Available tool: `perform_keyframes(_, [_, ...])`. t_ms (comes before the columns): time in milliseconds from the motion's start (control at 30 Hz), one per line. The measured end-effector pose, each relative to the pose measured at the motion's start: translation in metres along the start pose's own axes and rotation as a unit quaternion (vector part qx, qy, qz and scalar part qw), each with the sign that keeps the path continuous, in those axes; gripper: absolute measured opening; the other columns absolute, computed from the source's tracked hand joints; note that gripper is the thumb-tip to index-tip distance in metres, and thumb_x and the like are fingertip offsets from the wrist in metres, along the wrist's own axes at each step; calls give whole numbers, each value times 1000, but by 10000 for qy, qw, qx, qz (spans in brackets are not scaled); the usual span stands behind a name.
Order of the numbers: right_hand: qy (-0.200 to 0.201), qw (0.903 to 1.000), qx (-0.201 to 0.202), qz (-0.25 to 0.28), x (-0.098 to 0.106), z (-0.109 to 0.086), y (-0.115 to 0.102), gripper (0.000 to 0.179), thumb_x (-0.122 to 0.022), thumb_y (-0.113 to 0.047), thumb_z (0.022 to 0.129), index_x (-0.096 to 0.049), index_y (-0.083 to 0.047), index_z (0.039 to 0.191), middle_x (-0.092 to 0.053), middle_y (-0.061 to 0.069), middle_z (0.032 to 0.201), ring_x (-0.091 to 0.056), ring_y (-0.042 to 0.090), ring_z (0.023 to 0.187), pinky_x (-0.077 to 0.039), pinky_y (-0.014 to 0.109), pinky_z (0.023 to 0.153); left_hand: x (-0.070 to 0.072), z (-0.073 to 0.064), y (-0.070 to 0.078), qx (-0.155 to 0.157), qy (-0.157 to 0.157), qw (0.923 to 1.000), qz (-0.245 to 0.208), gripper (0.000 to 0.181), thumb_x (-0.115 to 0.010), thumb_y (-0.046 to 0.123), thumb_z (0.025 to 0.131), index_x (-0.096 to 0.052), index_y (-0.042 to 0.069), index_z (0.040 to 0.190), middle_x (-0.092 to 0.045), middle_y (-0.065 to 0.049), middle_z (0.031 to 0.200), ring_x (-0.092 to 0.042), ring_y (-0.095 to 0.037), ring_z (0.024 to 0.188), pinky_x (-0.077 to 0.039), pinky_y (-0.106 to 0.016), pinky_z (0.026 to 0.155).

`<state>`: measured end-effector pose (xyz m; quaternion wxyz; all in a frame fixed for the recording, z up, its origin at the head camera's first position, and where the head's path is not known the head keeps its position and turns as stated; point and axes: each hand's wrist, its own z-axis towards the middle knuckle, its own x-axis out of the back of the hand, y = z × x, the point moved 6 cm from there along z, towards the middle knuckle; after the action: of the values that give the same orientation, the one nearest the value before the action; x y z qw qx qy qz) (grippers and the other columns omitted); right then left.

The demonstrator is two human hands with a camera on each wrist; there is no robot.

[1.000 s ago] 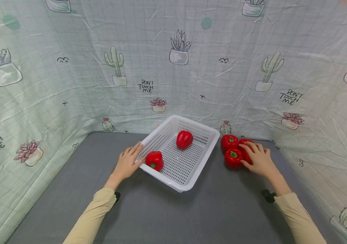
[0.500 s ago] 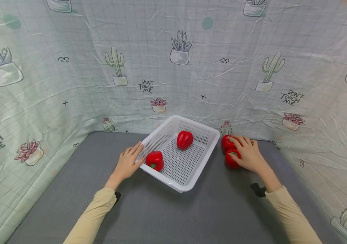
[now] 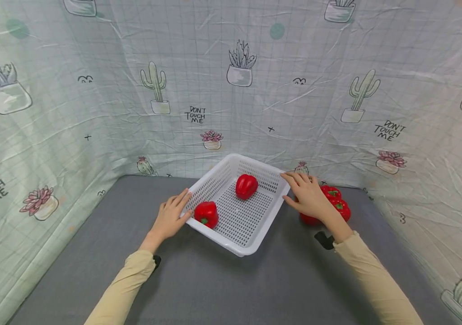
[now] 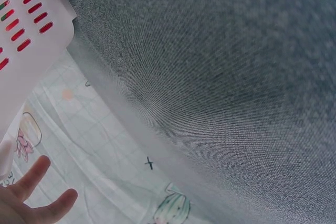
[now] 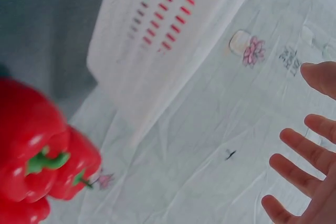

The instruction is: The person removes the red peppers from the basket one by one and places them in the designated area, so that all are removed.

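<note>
In the head view my left hand (image 3: 171,216) rests on the left corner of a white perforated plastic basket (image 3: 255,246), its fingers extended along the rim. My right hand (image 3: 307,197) hovers near the basket's right corner with fingers spread, holding nothing; in the right wrist view its fingers stand apart from the rim. Two red bell peppers lie in the basket: one pepper near the back (image 3: 246,187), another at the left front (image 3: 206,214). To the right sit several more red bell peppers (image 3: 341,209), partly hidden by my right hand and forearm.
A grey cloth-like surface (image 3: 231,289) carries everything. A pale curtain (image 3: 271,104) printed with cacti hangs close behind the basket and along both sides. Each wrist wears a dark device, seen at the right wrist (image 3: 324,240).
My right hand has moved left from above the loose peppers to the basket's right corner, uncovering the rearmost right peppers. My left hand, the basket and its two peppers stay put.
</note>
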<state>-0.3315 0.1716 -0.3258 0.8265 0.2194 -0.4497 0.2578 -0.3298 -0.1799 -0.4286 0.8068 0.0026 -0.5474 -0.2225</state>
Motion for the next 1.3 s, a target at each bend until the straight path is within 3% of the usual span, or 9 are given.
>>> perform_keyframes(600, [-741, 9966, -204, 284, -29, 85, -28, 60, -57, -32, 84, -36, -8, 135, -46, 13, 129, -39, 30, 116, -31, 53, 91, 1, 0, 1, -26, -26, 10000, -10, 57, -50, 32, 87, -35, 12, 138, -32, -8, 144, -39, -33, 119, -31, -59, 90])
perform_keyframes(967, [-877, 9923, -771, 409, -60, 127, -26, 57, -51, -33, 87, -34, -9, 136, -45, 11, 130, -37, 31, 119, -30, 53, 92, 0, 0, -1, 19, -34, 10000, 10, 57, -50, 32, 87, -35, 13, 138, -31, -9, 145, -39, -33, 120, -30, -59, 90])
perform_keyframes(1300, [-897, 9840, -1524, 233, -87, 141, -21, 54, -48, -32, 89, -34, -7, 135, -45, 13, 129, -38, 33, 118, -30, 52, 90, 2, -2, 2, -225, 357, 9991, -83, 54, -46, 33, 88, -36, 13, 137, -33, -7, 144, -41, -35, 114, -31, -59, 85])
